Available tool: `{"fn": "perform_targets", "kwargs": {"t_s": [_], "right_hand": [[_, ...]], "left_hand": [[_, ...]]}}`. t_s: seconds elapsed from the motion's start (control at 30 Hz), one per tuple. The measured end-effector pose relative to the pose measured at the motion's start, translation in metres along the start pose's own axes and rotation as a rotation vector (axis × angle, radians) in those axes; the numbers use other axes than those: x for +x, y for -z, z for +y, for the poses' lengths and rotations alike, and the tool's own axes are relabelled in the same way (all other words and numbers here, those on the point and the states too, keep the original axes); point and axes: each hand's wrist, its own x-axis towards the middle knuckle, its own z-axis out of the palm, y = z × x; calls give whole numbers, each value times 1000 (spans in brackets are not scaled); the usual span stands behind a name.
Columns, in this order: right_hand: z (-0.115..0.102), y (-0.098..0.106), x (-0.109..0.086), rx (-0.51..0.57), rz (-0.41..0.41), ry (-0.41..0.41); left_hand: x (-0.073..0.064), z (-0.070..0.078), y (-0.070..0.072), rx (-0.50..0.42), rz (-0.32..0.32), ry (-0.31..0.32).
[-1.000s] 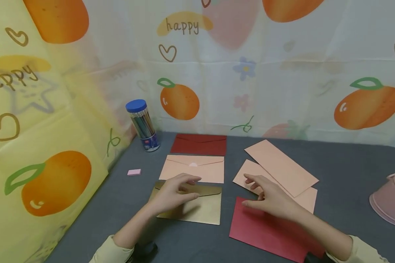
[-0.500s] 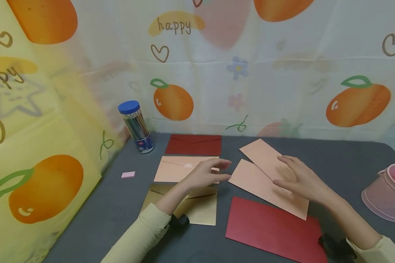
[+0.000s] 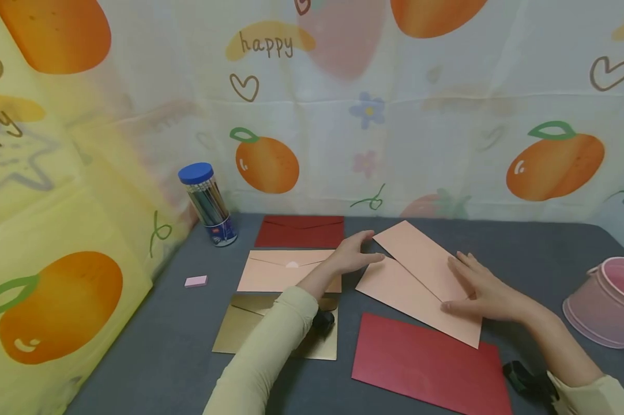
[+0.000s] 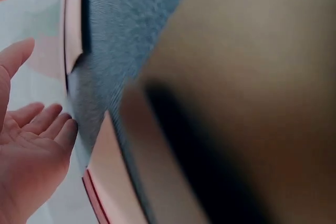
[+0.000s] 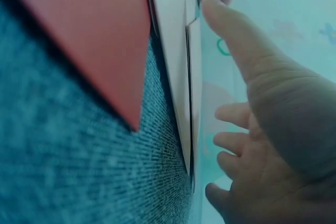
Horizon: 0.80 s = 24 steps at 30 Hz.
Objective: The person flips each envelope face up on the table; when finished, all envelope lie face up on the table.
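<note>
Two pale pink envelopes lie overlapped right of the middle, the upper envelope [image 3: 421,253] slanting across the lower envelope [image 3: 405,294]. My left hand [image 3: 353,253] reaches to their left corners with fingers spread, nothing gripped. At the right end of the upper one, my right hand [image 3: 483,291] has its fingers extended, fingertips over the paper. In the right wrist view the fingers and thumb of the right hand [image 5: 273,108] stand apart beside the envelope edges. The left wrist view shows the left hand [image 4: 37,145] with loosely extended fingers. A red envelope [image 3: 421,366] lies nearer, below the pink pair.
On the left, a dark red envelope [image 3: 299,231], a pink envelope with a round seal [image 3: 275,271] and a gold envelope [image 3: 239,328] form a column. Beyond are a blue-lidded pencil tub [image 3: 208,204] and a pink eraser [image 3: 195,281]. A pink bucket [image 3: 602,305] stands right.
My left hand has moved right and away, from over the gold envelope to the pink pair's left corners. The right hand has moved right, to the upper envelope's right end.
</note>
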Motion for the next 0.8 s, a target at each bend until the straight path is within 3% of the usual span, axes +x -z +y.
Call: {"fn": "perform_targets", "kwargs": {"t_s": [0.2,0.47,0.8], "right_hand": [[4,-4,0,15,-34,-32],[2,-3,0,1,-56,-72],[-1,-1,-2,-65,-55,-106]], "left_hand": [[15,1,-9,35,0,76],[16,5,-10,0,-19,75],[13,6,-12,-68,131,82]]}}
